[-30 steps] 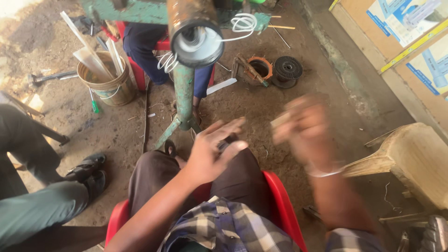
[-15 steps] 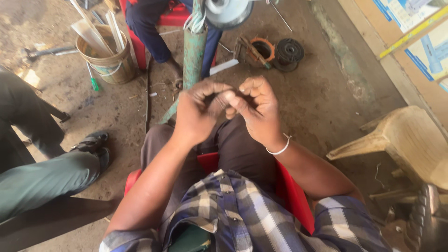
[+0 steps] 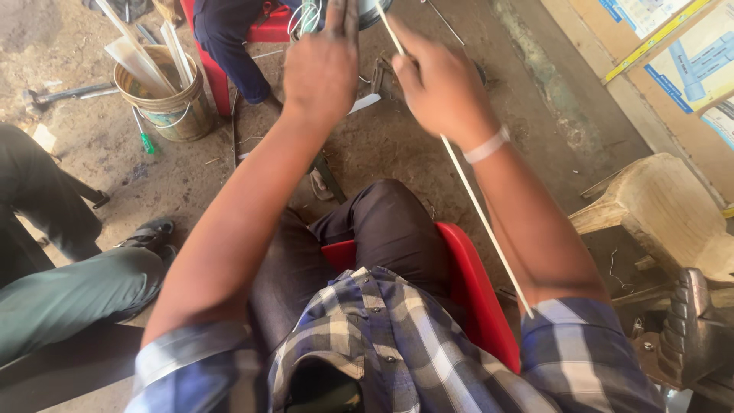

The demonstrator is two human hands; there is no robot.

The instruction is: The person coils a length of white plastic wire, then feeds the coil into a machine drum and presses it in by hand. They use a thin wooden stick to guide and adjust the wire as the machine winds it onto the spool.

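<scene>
Head view: right hand (image 3: 440, 88) grips a thin white stick (image 3: 474, 200) slanting up-left.

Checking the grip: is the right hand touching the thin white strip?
Touching. The head view shows the right hand closed around the white strip, which passes through the fist and trails back past the forearm.

The right hand (image 3: 443, 88) grips a thin white strip (image 3: 478, 206); the left hand (image 3: 321, 69) reaches forward, near a bucket (image 3: 172, 115) on the floor.
</scene>
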